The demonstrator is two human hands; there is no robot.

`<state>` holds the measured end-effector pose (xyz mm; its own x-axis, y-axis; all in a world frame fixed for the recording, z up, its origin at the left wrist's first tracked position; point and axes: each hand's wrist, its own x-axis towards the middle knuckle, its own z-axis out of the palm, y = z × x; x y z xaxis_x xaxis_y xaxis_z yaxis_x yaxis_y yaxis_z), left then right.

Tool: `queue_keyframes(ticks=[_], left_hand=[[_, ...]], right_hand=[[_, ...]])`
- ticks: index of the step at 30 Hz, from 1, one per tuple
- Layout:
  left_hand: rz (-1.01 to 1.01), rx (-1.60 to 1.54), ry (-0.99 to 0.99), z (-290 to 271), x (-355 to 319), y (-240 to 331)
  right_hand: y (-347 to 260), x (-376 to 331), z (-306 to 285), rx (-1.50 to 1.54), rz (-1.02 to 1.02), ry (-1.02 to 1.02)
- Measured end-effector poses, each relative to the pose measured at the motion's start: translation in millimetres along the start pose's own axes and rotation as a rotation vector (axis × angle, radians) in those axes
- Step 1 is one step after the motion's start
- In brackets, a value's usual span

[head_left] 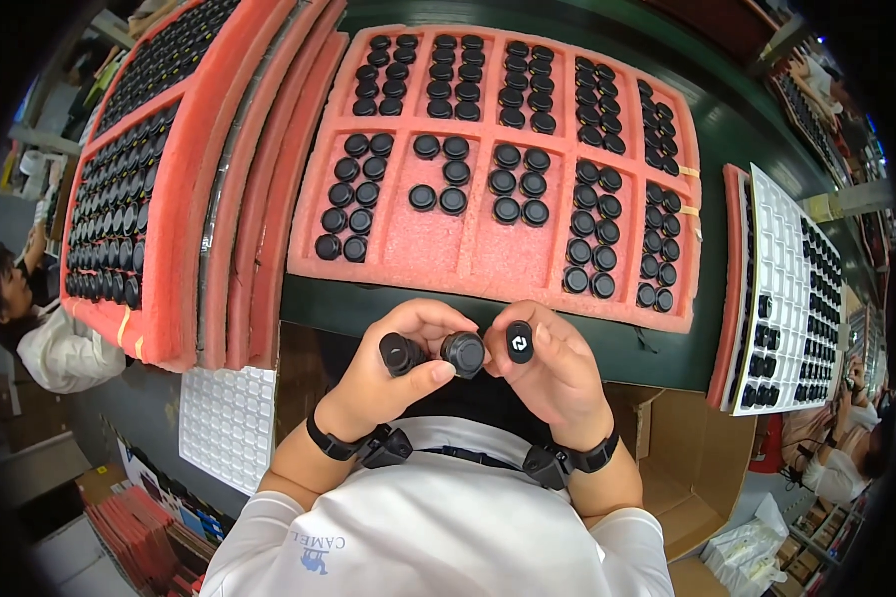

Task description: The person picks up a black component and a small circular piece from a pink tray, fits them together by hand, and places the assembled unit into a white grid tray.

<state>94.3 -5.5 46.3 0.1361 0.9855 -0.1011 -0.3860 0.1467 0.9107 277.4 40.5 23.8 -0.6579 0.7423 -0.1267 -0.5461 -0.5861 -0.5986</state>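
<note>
My left hand (378, 384) is closed around two short black cylinders that look like lenses. One cylinder (463, 352) sits between thumb and fingertips, its round end toward me. The other cylinder (399, 354) rests deeper, against the palm. Close beside it, my right hand (565, 376) grips a small black oval piece (519, 342) with a white mark on its face. The right fingertips reach close to the nearer cylinder; I cannot tell if they touch. Beyond both hands lies a pink foam tray (418, 261), its compartments holding similar black cylinders, with gaps in two front compartments.
Stacked pink foam trays (165, 289) filled with black cylinders rise at the left. A white moulded tray (777, 244), partly filled, stands at the right on the green table (528, 306). An open cardboard box (702, 448) is below right. Other people work at both sides.
</note>
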Motion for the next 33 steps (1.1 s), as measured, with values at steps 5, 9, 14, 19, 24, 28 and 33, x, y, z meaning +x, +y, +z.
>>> queue_keyframes(ticks=[5,9,14,19,24,28,33], left_hand=[[0.097,0.141,0.001,-3,-4,-16],[0.206,0.26,-0.062,-3,-7,-19],[0.303,0.432,-0.125,0,-5,-18],[0.374,0.285,-0.155,0,-5,-20],[0.353,0.447,-0.158,-6,-7,-17],[0.417,0.391,-0.162,-5,-4,-21],[0.465,0.497,-0.109,-6,-1,-17]], right_hand=[[-2,-6,9,-0.385,-0.232,0.132],[1,-7,6,-0.847,-0.524,0.021],[15,0,5,-0.931,-0.527,0.008],[16,2,13,-0.486,-0.356,-0.005],[23,6,12,-0.651,-0.471,-0.035],[23,7,9,-0.471,-0.335,-0.025],[22,12,22,-0.497,-0.469,-0.097]])
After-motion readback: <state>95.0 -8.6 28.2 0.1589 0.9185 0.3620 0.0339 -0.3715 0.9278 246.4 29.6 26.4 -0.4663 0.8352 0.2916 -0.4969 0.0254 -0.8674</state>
